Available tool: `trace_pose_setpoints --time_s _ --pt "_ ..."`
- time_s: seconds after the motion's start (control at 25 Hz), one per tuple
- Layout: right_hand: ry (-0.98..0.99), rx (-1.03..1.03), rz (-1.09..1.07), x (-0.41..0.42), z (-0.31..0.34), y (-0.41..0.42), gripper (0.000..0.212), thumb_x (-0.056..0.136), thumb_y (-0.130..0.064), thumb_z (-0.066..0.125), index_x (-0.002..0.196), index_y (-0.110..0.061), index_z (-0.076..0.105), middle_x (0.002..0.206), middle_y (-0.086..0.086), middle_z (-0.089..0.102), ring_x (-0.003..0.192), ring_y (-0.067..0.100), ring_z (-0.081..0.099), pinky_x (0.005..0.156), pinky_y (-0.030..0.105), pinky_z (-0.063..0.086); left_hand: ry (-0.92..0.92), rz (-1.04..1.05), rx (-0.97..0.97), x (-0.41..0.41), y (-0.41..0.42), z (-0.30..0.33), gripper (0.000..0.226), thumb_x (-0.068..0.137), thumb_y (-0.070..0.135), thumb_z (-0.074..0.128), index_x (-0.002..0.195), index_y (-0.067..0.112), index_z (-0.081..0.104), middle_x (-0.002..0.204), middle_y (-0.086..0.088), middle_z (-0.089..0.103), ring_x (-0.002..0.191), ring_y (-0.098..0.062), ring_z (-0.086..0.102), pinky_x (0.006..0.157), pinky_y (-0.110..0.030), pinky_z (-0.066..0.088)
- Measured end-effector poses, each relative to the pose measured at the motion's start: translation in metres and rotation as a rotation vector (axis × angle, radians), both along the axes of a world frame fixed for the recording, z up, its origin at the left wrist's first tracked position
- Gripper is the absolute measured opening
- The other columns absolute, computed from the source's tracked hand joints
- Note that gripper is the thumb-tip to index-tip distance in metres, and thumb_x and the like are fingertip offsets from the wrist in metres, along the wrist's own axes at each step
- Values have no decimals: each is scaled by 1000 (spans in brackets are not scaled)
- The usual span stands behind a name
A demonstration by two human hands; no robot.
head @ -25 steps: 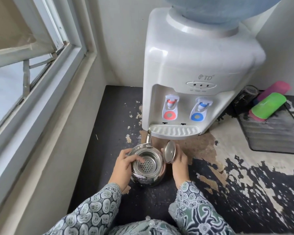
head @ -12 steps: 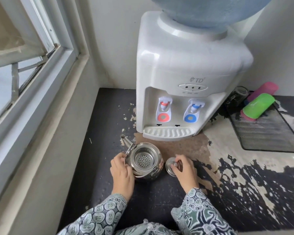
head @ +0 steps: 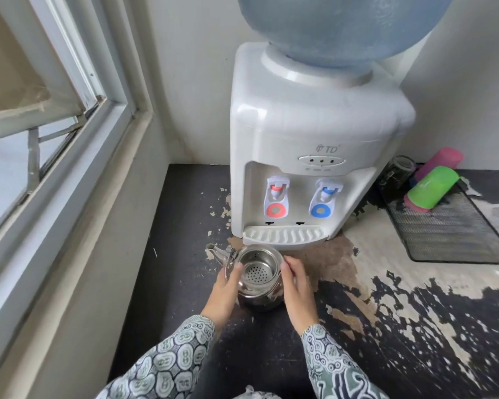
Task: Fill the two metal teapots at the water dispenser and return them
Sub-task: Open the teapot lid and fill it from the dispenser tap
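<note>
One metal teapot [head: 257,273] stands lidless just in front of the water dispenser [head: 314,133], its spout pointing left and its perforated strainer showing inside. My left hand [head: 224,293] grips its left side with the thumb on the rim. My right hand [head: 297,287] holds the right side, thumb at the rim. The lid is out of sight, and only one teapot is in view. Above the white drip tray [head: 283,235] are the red tap [head: 277,194] and the blue tap [head: 326,194].
A black mesh tray [head: 455,240] at the right holds a green cup [head: 432,188], a pink cup [head: 441,161] and a dark glass jar [head: 398,171]. A wall and window frame [head: 78,174] run along the left. The counter [head: 185,214] is black with peeling patches.
My right hand has let go of the lid it set down on the counter and moved onto the teapot's right side. The teapot now sits closer to the drip tray.
</note>
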State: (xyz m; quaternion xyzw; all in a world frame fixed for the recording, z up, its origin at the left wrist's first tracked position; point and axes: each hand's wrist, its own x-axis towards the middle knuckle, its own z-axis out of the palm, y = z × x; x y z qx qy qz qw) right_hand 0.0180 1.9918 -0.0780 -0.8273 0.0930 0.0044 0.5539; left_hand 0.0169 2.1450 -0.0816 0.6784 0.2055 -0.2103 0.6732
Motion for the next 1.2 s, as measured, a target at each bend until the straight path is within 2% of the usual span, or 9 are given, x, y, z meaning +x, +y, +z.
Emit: trace_pose_setpoints --time_s 0.16,0.24,0.4,0.56,0.72,0.88,0.96,1.12,1.2 --pt "37 168 0 29 26 -8 52 86 -59 38 126 -25 44 118 -1 56 101 14 57 79 21 51 -103 -65 20 19 -16 16 104 51 86 54 139 46 16 148 -2 32 133 -20 37 102 -46 44" --pt "83 167 26 44 37 -12 57 83 -61 42 127 -23 43 114 -3 55 97 10 56 82 27 53 -154 -76 53 29 -24 20 115 49 87 56 138 51 -7 155 -1 19 141 -21 25 111 -49 32" --pt "117 212 22 64 51 -12 36 93 -39 41 120 -16 44 97 -4 53 83 3 53 56 14 48 -351 -85 146 39 -37 33 112 59 70 67 137 48 -11 154 2 16 139 -17 27 117 -40 18" --pt "86 164 -6 75 53 -10 36 95 -37 36 117 -11 47 91 -2 55 86 14 52 67 21 42 -363 -172 304 50 -40 33 111 61 53 75 138 48 -4 141 1 37 128 -19 35 114 -46 24" --pt "-36 94 6 78 55 1 37 95 -35 38 129 -23 42 128 -8 44 122 12 41 105 32 33 -333 -42 235 55 -49 20 105 48 60 70 127 63 2 146 -13 29 133 -31 33 110 -53 29" --pt "91 -30 -49 80 59 11 44 68 -63 43 91 -26 53 110 10 54 115 32 44 98 53 38 -349 -11 263 52 -56 32 100 67 36 75 134 55 4 142 -21 32 129 -36 37 107 -53 33" --pt "111 -34 -48 76 71 14 35 75 -51 53 83 -17 51 114 11 46 119 31 35 101 51 35 -353 15 241 51 -57 34 99 72 24 73 135 53 3 138 -23 36 125 -40 39 106 -47 33" --pt "-46 114 3 58 100 18 33 84 -50 47 87 -18 55 116 5 45 112 19 42 94 28 42 -362 30 278 54 -60 31 102 75 8 66 140 45 -3 125 -41 43 115 -51 42 99 -49 37" --pt "-79 98 74 57 102 16 48 79 -64 36 98 -26 58 118 2 50 115 20 45 100 41 38 -344 31 291 54 -61 29 103 75 7 66 140 45 -4 119 -45 44 112 -52 43 99 -47 36"
